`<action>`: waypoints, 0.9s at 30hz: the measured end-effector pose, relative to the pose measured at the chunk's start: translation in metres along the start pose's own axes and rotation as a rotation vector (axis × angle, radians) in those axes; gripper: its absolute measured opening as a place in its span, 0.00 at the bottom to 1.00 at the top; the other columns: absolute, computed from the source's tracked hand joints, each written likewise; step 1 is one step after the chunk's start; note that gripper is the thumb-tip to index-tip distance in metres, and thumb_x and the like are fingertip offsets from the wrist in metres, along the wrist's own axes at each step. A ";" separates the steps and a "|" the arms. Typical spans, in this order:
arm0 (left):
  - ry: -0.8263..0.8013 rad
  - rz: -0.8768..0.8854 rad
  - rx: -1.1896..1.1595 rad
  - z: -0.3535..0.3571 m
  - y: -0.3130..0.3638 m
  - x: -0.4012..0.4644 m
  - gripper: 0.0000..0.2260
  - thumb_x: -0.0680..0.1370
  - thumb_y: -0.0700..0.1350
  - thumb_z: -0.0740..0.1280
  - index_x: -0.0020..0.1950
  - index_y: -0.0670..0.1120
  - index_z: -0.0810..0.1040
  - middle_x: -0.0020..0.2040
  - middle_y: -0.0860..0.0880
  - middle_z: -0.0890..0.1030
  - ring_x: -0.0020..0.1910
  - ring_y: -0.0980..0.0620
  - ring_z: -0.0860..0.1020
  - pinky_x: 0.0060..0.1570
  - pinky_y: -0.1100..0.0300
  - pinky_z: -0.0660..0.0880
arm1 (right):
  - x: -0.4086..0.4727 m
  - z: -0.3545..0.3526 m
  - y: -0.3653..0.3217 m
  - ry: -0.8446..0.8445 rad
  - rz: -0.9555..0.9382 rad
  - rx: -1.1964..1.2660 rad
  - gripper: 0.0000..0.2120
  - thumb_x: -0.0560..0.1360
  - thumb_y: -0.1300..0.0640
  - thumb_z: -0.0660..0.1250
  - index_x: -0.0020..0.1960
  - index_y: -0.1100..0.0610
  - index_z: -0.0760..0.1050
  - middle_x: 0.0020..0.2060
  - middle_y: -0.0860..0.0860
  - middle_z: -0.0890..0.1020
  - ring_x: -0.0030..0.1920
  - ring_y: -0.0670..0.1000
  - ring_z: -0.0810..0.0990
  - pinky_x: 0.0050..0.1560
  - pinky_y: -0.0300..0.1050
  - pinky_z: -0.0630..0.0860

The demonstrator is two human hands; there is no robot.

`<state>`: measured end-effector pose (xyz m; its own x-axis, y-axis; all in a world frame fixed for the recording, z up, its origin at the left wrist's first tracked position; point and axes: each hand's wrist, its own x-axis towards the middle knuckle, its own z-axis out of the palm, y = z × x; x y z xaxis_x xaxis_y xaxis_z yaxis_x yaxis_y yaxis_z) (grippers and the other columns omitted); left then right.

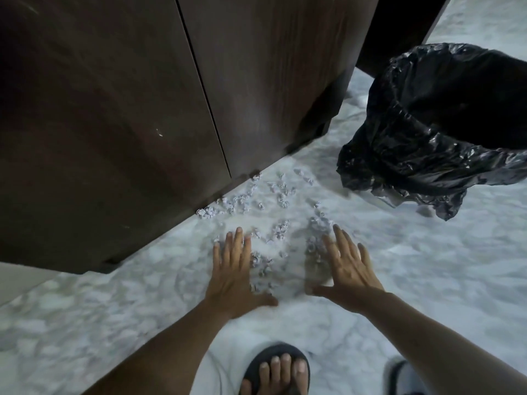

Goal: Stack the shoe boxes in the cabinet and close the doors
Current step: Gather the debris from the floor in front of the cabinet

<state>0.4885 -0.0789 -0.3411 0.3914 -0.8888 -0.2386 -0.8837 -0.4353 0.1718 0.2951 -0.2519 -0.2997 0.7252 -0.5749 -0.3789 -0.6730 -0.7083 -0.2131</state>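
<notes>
A dark brown wooden cabinet [114, 109] fills the upper left, and both its doors are shut, with a thin seam between them. No shoe box is in view. My left hand [235, 269] and my right hand [346, 266] reach out low over the marble floor, palms down, fingers spread, holding nothing. Between and beyond them lie several small crumpled paper balls [273, 195], scattered from the cabinet's bottom edge toward my hands.
A bin lined with a black plastic bag [439, 124] stands on the floor at the right, close to the cabinet's corner. My foot in a black sandal [275, 369] is at the bottom centre. White marble floor [85, 323] spreads left and right.
</notes>
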 end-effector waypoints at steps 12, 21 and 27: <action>0.223 -0.391 -0.150 0.007 -0.003 0.041 0.60 0.62 0.82 0.52 0.79 0.39 0.49 0.80 0.40 0.44 0.78 0.38 0.43 0.75 0.41 0.44 | 0.037 0.014 -0.007 0.003 -0.025 0.059 0.63 0.62 0.17 0.51 0.74 0.55 0.23 0.73 0.53 0.25 0.74 0.55 0.26 0.75 0.60 0.35; 0.293 -0.284 -0.126 0.012 -0.012 0.066 0.41 0.74 0.72 0.51 0.78 0.45 0.59 0.79 0.37 0.52 0.77 0.37 0.51 0.74 0.42 0.51 | 0.090 0.017 -0.032 0.113 -0.123 0.115 0.52 0.69 0.24 0.53 0.79 0.55 0.38 0.78 0.56 0.36 0.77 0.54 0.34 0.75 0.57 0.34; 0.463 -0.289 -0.039 0.013 -0.003 0.060 0.17 0.78 0.56 0.57 0.61 0.51 0.77 0.64 0.42 0.72 0.60 0.41 0.70 0.58 0.47 0.67 | 0.089 0.031 -0.034 0.391 -0.295 0.079 0.18 0.77 0.42 0.60 0.61 0.50 0.74 0.61 0.56 0.74 0.59 0.60 0.72 0.61 0.53 0.62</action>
<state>0.5111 -0.1295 -0.3688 0.6965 -0.6989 0.1627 -0.7169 -0.6682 0.1989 0.3782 -0.2668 -0.3538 0.8769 -0.4755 0.0706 -0.4284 -0.8397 -0.3337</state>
